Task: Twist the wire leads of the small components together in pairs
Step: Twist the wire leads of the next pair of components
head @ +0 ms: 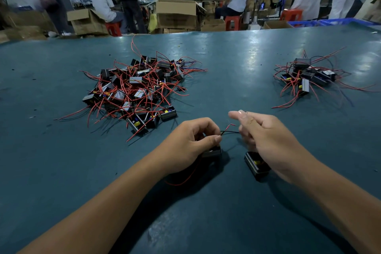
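Behind the dark teal desk (226,57), blurred people sit among cardboard boxes. At ten o'clock lies a big heap of components (137,88); a smaller heap (307,76) sits at two o'clock. Near six o'clock, the left hand (191,142) pinches red and black wire leads (229,130) between thumb and fingers (214,140), half hiding one component (212,151). The right hand (266,138) takes their far ends, its grip hidden, forefinger raised. Its wrist covers part of another component (255,164).

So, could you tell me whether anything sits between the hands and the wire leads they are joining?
Nothing visible does. The left hand already pinches the red and black leads, and the right hand meets their other end across bare green table.
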Available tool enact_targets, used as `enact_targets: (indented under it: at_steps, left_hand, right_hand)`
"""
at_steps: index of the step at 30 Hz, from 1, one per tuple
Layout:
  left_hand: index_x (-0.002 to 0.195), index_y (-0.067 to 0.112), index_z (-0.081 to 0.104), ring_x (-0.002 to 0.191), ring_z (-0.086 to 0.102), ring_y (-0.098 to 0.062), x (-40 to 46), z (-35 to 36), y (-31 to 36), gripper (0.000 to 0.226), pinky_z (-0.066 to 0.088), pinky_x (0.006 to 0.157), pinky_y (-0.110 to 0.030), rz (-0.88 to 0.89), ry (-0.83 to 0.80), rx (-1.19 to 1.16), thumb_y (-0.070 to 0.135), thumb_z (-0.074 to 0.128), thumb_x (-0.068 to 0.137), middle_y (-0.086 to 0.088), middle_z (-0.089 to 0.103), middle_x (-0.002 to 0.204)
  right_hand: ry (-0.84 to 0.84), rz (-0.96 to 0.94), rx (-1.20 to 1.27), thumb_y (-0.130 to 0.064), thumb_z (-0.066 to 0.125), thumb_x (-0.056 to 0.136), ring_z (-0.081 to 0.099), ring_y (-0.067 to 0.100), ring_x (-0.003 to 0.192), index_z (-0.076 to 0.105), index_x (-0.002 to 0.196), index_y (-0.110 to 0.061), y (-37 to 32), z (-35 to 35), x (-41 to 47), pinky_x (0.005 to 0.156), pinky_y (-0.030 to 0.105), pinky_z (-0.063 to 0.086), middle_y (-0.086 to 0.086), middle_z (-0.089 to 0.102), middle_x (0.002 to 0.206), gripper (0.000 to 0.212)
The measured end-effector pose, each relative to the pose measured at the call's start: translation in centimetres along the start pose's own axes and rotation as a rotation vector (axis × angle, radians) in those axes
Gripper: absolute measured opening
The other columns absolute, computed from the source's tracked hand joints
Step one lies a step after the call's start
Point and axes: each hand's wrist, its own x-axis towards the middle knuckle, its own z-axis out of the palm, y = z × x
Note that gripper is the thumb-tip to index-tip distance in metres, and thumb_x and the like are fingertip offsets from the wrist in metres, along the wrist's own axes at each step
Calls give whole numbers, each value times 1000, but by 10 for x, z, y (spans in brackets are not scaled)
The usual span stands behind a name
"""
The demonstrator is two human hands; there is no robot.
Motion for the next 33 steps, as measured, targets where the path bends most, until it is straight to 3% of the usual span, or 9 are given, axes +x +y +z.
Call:
enact_targets:
  at_steps: [2, 4, 8, 11, 13, 19, 21, 24, 33]
  left_hand:
    - [90, 15, 64, 73, 57, -23, 0, -1, 0, 15, 49, 72, -44, -2, 0, -2, 30, 63, 90, -11, 70, 87]
    - [90, 15, 64, 72, 56, -21, 0, -1, -1, 13, 47, 71, -39, 0, -3, -5, 28, 64, 91, -10, 70, 86]
    - [90, 15, 65, 73, 56, -22, 1, -2, -2, 15, 47, 72, -44, -11, -10, -25, 29, 64, 90, -7, 69, 82]
    - [89, 16, 65, 73, 55, -20, 2, -2, -4, 13, 45, 72, -39, -11, -19, -47, 29, 65, 89, 2, 68, 80]
    - [88, 18, 66, 73, 56, -18, 2, -3, -5, 10, 45, 72, -36, -11, -31, -61, 29, 66, 89, 4, 68, 81]
    - [90, 21, 69, 77, 55, -20, 1, -6, -7, 9, 43, 75, -38, -29, -73, -115, 30, 69, 88, -5, 66, 83]
    - [90, 21, 69, 76, 55, -19, 0, -5, -7, 11, 44, 74, -36, -30, -67, -113, 31, 70, 87, -12, 66, 83]
    - [89, 18, 70, 76, 58, -15, 0, -4, -7, 10, 46, 73, -29, -50, -43, -167, 28, 70, 88, -8, 67, 82]
    - [90, 7, 68, 77, 58, -17, 1, 0, -8, 13, 45, 74, -30, -77, 0, -215, 20, 70, 89, -8, 68, 83]
  right_hand:
    - [-30, 27, 31, -27, 43, 104, 26, 11, 58, 67, 111, -16, -3, 2, 0, 54, 30, 22, -7, 33, 64, 27]
    - [-73, 33, 65, -18, 41, 105, 29, 9, 56, 57, 118, -33, -4, 4, 0, 49, 22, 25, -6, 36, 64, 26]
    - [-80, -6, 21, -14, 44, 104, 44, 7, 49, 45, 134, -32, -3, 2, -1, 48, 16, 37, -1, 62, 61, 35]
    - [-50, 26, 53, -15, 48, 103, 54, 15, 47, 50, 114, -18, -4, 4, -3, 48, 25, 42, 7, 73, 73, 12]
    - [20, 23, -30, -16, 53, 101, 57, 17, 47, 52, 99, -13, -3, 4, -4, 49, 28, 41, 6, 74, 74, 3]
    - [117, -56, -228, -18, 69, 88, 55, 5, 41, 68, 76, -19, -2, 8, -8, 45, 12, 39, -7, 73, 66, 13]
    - [112, -72, -227, -19, 69, 87, 54, 5, 41, 69, 74, -20, -3, 9, -10, 45, 12, 39, -8, 72, 65, 14]
    - [100, -84, -210, -17, 69, 86, 54, 8, 41, 70, 72, -21, -5, 11, -12, 46, 15, 40, -5, 71, 63, 15]
    - [70, -84, -168, -17, 68, 87, 53, 11, 42, 71, 73, -21, -4, 12, -11, 49, 27, 44, -2, 71, 63, 14]
